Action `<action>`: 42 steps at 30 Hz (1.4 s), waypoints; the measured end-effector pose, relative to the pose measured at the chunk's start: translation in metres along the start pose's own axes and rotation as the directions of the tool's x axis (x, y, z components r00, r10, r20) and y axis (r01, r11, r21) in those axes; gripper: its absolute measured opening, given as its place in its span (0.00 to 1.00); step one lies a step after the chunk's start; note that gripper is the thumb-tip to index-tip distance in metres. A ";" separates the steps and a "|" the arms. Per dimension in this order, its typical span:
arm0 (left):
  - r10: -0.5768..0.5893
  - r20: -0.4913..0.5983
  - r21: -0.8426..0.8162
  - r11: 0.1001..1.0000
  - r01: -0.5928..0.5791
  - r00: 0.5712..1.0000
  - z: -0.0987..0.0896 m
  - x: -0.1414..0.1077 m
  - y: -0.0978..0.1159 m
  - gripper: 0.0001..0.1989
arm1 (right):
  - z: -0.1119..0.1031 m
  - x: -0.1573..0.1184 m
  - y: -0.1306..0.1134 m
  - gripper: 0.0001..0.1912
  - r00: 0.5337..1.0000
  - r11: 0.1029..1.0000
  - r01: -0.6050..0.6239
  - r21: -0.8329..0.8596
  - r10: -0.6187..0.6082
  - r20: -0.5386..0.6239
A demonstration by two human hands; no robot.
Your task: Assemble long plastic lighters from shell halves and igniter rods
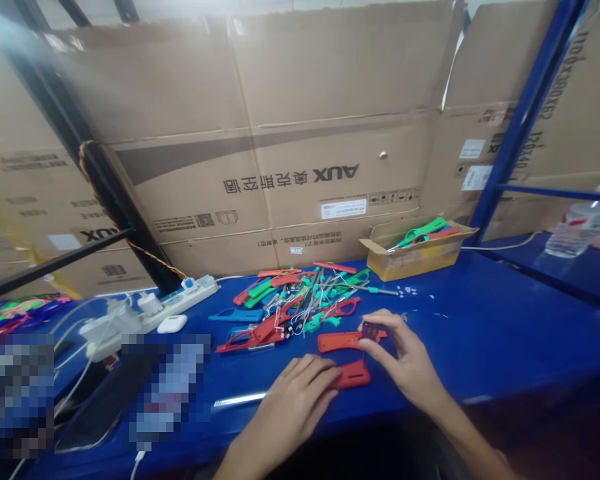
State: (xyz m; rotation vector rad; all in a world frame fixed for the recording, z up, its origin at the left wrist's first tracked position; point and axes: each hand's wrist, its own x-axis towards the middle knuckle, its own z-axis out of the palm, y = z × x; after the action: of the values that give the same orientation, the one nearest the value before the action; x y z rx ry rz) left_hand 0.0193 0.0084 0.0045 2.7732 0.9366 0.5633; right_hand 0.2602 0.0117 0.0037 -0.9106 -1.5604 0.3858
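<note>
A red lighter [356, 375] lies at the near middle of the blue table [505, 327], its metal tube [240, 400] pointing left. The person's left hand [300, 393] holds it, the fingers close together and bent over the handle. Just to the right, the right hand [399, 343] pinches a small dark piece [369, 331] between thumb and forefinger. An orange handle [336, 342] lies just beyond the red lighter, partly behind that hand. Farther off is a pile of red, green and blue lighter parts [280, 313]. A small carton [420, 262] holding more stands at the far right; a power strip [197, 291] lies left, and large cardboard [290, 80] stands behind.
</note>
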 end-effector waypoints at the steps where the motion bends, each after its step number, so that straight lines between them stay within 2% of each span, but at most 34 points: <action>1: -0.001 0.001 -0.001 1.000 0.001 1.000 0.000 0.000 0.000 0.13 | 0.001 -0.001 -0.002 0.10 1.000 0.999 -0.007 -0.034 0.008 0.016; 7: 0.008 -0.011 0.005 1.000 -0.008 1.000 -0.001 0.000 0.001 0.13 | 0.001 -0.002 -0.009 0.12 0.999 0.995 0.042 -0.095 -0.040 0.024; 12: 0.012 -0.033 0.008 1.000 -0.011 0.999 0.000 -0.001 -0.001 0.13 | 0.000 -0.005 0.000 0.15 0.999 0.995 0.029 -0.096 -0.026 0.028; 21: 0.038 -0.068 0.064 0.997 -0.034 0.997 0.000 0.000 0.002 0.12 | 0.010 -0.010 0.011 0.23 0.999 0.999 0.037 -0.031 -0.038 -0.029; 26: 0.018 -0.126 0.083 0.997 -0.008 0.992 0.005 0.000 -0.003 0.19 | 0.011 -0.013 0.014 0.26 0.994 0.995 0.073 -0.063 -0.078 -0.075; 30: -0.025 -0.158 0.121 0.992 0.044 0.987 0.010 0.000 -0.007 0.23 | 0.008 -0.012 0.013 0.22 0.986 0.987 0.127 -0.101 -0.136 -0.092; 33: -0.082 -0.214 0.164 0.979 0.118 0.973 0.013 0.001 -0.007 0.30 | 0.006 -0.008 0.008 0.15 0.977 0.965 0.210 -0.157 -0.214 -0.008; 36: -0.149 -0.245 0.181 0.964 0.196 0.958 0.016 0.003 -0.007 0.35 | 0.008 -0.005 0.001 0.07 0.959 0.944 0.248 -0.216 -0.208 0.192; 38: -0.179 -0.236 0.173 0.959 0.222 0.955 0.018 0.003 -0.007 0.32 | 0.011 -0.005 -0.002 0.05 0.927 0.931 0.252 -0.263 -0.154 0.343; 40: -0.172 -0.236 0.175 0.960 0.216 0.956 0.020 0.003 -0.008 0.27 | 0.013 -0.005 -0.004 0.08 0.882 0.919 0.262 -0.293 -0.105 0.460; 42: -0.135 -0.264 0.195 0.962 0.190 0.955 0.021 0.003 -0.009 0.24 | 0.015 -0.005 -0.005 0.18 0.839 0.912 0.282 -0.299 -0.083 0.538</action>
State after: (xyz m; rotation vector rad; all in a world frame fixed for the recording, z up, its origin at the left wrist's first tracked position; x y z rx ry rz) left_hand 0.0245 0.0165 -0.0160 2.8189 1.3448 0.8417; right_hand 0.2443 0.0085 -0.0001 -0.9749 -2.2592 0.2024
